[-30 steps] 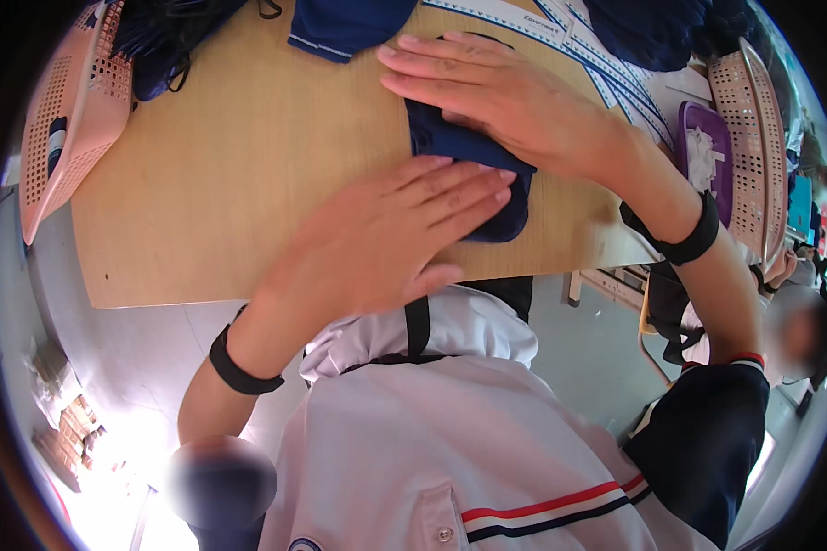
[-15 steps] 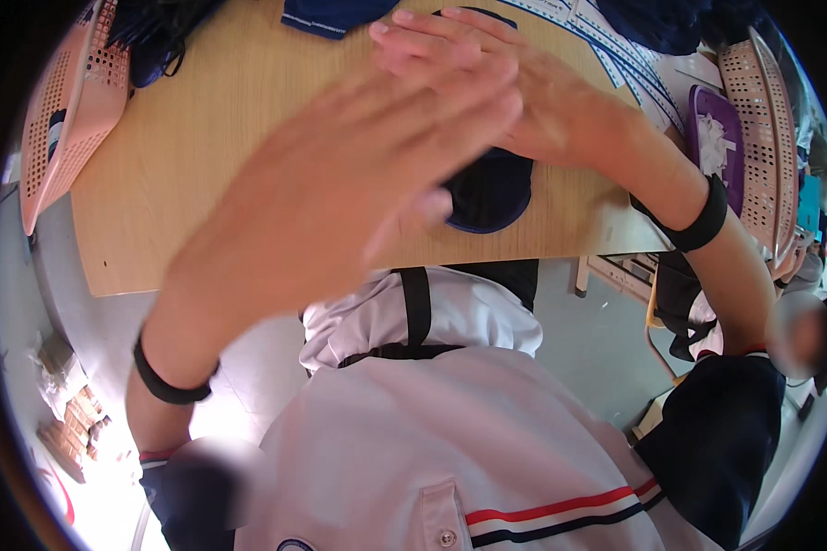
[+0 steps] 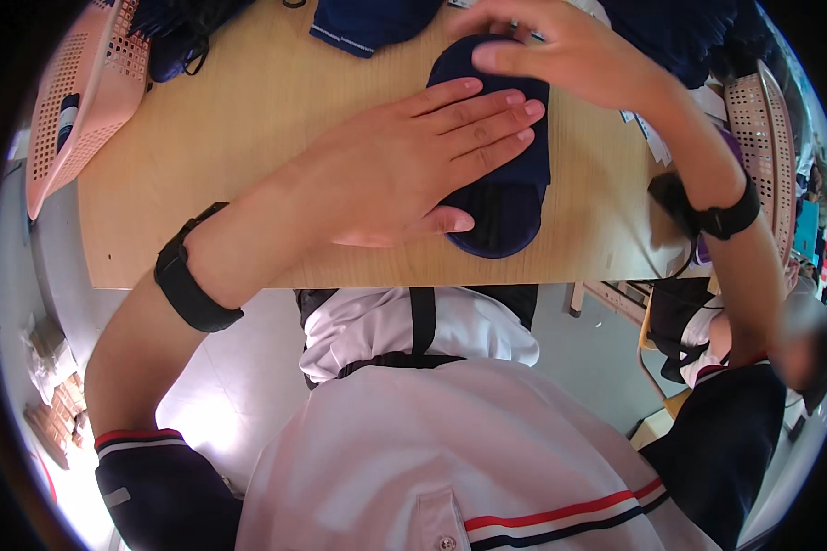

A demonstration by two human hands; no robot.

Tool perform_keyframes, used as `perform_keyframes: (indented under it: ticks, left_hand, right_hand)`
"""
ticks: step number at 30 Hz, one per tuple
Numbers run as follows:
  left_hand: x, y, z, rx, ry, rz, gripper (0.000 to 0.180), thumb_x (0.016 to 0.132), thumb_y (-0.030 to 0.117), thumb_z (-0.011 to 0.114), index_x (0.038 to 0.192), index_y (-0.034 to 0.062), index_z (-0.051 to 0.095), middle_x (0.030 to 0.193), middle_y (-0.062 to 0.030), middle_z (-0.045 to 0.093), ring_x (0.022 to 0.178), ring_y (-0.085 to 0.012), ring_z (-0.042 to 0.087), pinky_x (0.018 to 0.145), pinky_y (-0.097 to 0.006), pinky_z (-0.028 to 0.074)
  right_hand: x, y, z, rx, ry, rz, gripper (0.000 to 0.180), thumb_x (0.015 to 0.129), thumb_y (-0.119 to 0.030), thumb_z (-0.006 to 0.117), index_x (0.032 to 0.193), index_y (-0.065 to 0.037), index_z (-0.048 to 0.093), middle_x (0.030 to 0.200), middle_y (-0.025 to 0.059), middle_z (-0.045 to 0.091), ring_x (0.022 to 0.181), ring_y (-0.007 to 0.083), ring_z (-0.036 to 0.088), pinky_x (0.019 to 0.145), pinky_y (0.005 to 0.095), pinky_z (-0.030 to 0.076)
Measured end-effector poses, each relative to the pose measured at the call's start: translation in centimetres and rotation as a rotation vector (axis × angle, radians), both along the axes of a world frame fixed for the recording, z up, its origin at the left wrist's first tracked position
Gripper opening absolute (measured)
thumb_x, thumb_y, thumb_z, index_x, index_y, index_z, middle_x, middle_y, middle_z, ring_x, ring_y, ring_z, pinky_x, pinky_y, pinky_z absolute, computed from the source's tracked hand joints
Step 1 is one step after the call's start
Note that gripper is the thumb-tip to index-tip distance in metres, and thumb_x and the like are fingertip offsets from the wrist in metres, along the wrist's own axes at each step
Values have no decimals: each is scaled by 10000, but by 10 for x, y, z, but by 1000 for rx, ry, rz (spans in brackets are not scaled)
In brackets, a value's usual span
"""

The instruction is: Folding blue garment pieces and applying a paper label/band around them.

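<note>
Just beyond the near edge of the wooden table [image 3: 202, 230], you had what looked like a dark blue cloth slipper [image 3: 525, 173] lying flat, its rounded near end bare. Your left hand [image 3: 400, 165] lay across its middle, fingers straight and close together, pressing rather than gripping. By its look the slipper was light and soft on top, perhaps firmer underneath, more likely to crease or skid than break. The bare near end, or its right side edge, seemed your best place to take hold.

Your right hand [image 3: 579, 50] hung over the far end, thumb and fingers apart, clutching nothing visible; whether the thumb touched the cloth could not be told. Farther off lay another blue cloth piece [image 3: 372, 26], with a pink basket [image 3: 90, 129] at your left.
</note>
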State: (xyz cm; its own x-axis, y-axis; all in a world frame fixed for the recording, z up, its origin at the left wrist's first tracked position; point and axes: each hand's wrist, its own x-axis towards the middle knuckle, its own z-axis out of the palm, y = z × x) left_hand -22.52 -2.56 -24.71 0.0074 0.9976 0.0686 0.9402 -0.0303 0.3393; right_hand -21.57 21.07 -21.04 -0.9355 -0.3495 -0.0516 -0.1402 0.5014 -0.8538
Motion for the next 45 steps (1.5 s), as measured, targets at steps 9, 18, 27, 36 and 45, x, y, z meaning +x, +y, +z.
perform_keyframes:
  ticks: [9,18,27,36,45]
  left_hand:
    - [7,0,2,-39,46,15,873,927,422,664,1606,58,252,1714,-62,172,1586,-207,131,1296,-416,119]
    - [13,-8,-3,-7,27,-67,694,944,478,621,1546,191,427,1570,26,449,1471,-178,348,1264,-483,191]
    - [-6,-5,-1,138,0,-182,608,901,438,618,1428,140,569,1477,-1,557,1430,-186,423,1296,-421,177]
    - [2,-2,4,21,-46,-149,754,850,231,725,1538,151,426,1650,52,347,1507,-155,335,1291,-407,205]
    - [14,-5,-2,51,-56,-60,745,864,243,718,1543,154,425,1638,41,368,1488,-152,362,1270,-370,259]
  right_hand:
    - [-36,-14,55,614,-388,335,316,862,-146,744,1108,42,680,989,169,732,923,247,692,814,344,534]
    - [80,-38,-7,949,734,102,267,729,-90,693,981,-4,709,1017,42,616,970,184,627,902,320,559]
    - [95,-41,19,806,383,77,307,784,7,687,1089,29,692,1038,175,709,904,285,694,748,334,583]
    - [0,4,26,235,-388,215,224,863,-60,726,1056,45,683,945,151,727,868,250,692,762,331,533]
    - [44,-25,29,442,60,103,199,787,44,653,970,21,579,926,183,661,842,360,637,736,411,509]
